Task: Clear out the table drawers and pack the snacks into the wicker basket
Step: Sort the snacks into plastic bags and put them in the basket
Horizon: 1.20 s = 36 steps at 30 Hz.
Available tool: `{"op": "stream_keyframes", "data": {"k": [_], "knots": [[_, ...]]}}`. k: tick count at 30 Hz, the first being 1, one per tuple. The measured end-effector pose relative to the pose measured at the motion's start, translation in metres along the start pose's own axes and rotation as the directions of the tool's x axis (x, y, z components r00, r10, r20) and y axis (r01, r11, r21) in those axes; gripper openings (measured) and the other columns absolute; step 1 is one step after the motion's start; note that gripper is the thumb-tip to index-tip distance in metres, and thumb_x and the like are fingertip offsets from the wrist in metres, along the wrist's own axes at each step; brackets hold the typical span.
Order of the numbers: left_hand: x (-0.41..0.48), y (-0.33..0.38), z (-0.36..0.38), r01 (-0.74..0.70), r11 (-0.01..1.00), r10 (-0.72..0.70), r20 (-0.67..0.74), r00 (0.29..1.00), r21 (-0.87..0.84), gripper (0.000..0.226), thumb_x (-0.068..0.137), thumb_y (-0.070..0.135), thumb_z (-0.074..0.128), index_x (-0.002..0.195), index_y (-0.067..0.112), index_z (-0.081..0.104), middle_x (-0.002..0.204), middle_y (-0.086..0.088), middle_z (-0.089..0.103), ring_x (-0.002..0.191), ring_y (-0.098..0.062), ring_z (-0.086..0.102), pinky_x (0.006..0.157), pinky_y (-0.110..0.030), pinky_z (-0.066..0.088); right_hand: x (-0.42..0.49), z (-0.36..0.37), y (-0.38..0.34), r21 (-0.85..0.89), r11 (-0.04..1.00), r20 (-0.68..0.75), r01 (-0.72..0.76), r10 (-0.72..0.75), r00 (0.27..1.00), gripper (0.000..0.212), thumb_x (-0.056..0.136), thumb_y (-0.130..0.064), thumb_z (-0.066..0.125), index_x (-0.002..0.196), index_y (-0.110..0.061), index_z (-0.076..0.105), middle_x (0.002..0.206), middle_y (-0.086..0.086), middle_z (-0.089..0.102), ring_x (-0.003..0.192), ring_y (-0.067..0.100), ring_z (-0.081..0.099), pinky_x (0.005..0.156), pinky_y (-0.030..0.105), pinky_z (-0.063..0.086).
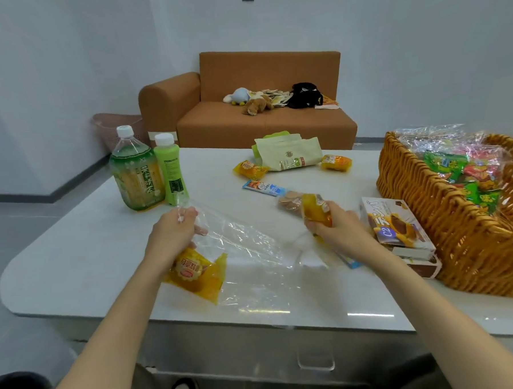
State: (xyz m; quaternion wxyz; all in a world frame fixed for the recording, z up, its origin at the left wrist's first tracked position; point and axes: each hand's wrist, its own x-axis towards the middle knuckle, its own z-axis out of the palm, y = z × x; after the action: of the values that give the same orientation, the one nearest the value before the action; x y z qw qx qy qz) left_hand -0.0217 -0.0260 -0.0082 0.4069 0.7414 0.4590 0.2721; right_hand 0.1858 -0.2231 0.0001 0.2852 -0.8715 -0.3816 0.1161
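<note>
The yellow snack packet (pixel 315 210) stands on end in my right hand (pixel 337 224), its long axis close to upright. My fingers are curled round its lower half, so its top sticks up above them. Just left of those fingers and a little below them hangs the clear plastic bag (pixel 246 248). My left hand (pixel 174 228) pinches the bag's far corner between thumb and fingertips and lifts it off the worktop (pixel 74 263). The film stretches from that pinch slantwise towards me and to the right. One fold rises towards my right fingers, but I cannot tell whether they hold it too. A second yellow packet (pixel 194 272) lies flat under my left wrist, under or inside the film, I cannot tell which. The wicker basket (pixel 412 186) sits on the far side of my right fingers, well away from my left. It already holds bright wrapped snacks, and a printed box (pixel 396 225) lies between it and my knuckles. My right hand is plainly the nearer one to the basket. I judge that the coming move depends on the direction of the carry: left into the bag, if its opening faces the packet, or right over the box and the rim. Beyond my right fingertips lie a pack of round biscuits (pixel 290 203) and a blue bar (pixel 262 188). Beyond my left fingertips stand two green bottles (pixel 137 176).
</note>
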Motion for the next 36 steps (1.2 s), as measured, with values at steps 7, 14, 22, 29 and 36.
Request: {"op": "stream_keyframes", "data": {"k": [7,14,22,29,36], "knots": [[-0.006,-0.016,-0.021,0.064,0.996,-0.065,-0.026,0.998,-0.057,0.030,0.099,0.034,0.040,0.116,0.018,0.059,0.081,0.007,0.070,0.064,-0.020,0.061,0.070,-0.031,0.046,-0.008,-0.012,-0.005,0.374,0.906,0.305,-0.198,0.082,0.949,0.050,0.093,-0.036,0.057,0.132,-0.021,0.030,0.102,-0.006,0.047,0.081,0.004,0.049,0.059,0.015,0.039],[-0.006,-0.017,-0.036,0.256,0.901,-0.283,-0.029,0.959,-0.350,0.024,0.102,0.027,0.040,0.110,0.014,0.057,0.094,-0.006,0.068,0.066,-0.020,0.055,0.060,-0.024,0.041,-0.008,-0.020,-0.015,0.751,0.603,0.291,-0.269,0.062,0.955,0.041,0.085,-0.029,0.067,0.121,-0.023,0.048,0.112,0.009,0.060,0.084,0.022,0.067,0.064,0.034,0.057],[-0.002,-0.023,-0.038,0.244,0.876,-0.313,-0.105,0.944,-0.417,0.026,0.102,0.025,0.035,0.114,0.013,0.054,0.081,-0.004,0.064,0.068,-0.018,0.056,0.057,-0.024,0.042,-0.014,-0.017,-0.024,0.726,0.667,0.345,-0.168,-0.141,0.928,0.055,0.063,-0.026,0.077,0.114,-0.026,0.058,0.110,0.007,0.062,0.085,0.034,0.071,0.071,0.041,0.060],[0.001,-0.026,-0.032,0.331,0.828,-0.372,-0.002,0.928,-0.453,0.031,0.100,0.026,0.039,0.122,0.011,0.055,0.078,-0.004,0.067,0.077,-0.025,0.059,0.090,-0.039,0.048,-0.016,-0.001,-0.033,0.396,0.917,0.291,-0.047,-0.077,0.953,0.045,0.069,-0.041,0.081,0.109,-0.030,0.063,0.099,-0.009,0.058,0.083,0.007,0.059,0.051,0.013,0.047],[0.002,-0.021,-0.021,0.431,0.795,-0.382,0.199,0.903,-0.426,0.038,0.102,0.041,0.035,0.126,0.015,0.049,0.091,-0.004,0.068,0.077,-0.022,0.059,0.074,-0.035,0.044,-0.013,0.009,-0.036,0.499,0.848,0.342,-0.179,-0.003,0.940,0.037,0.064,-0.035,0.084,0.093,-0.017,0.071,0.080,0.003,0.071,0.060,0.012,0.069,0.051,0.021,0.054]]}}
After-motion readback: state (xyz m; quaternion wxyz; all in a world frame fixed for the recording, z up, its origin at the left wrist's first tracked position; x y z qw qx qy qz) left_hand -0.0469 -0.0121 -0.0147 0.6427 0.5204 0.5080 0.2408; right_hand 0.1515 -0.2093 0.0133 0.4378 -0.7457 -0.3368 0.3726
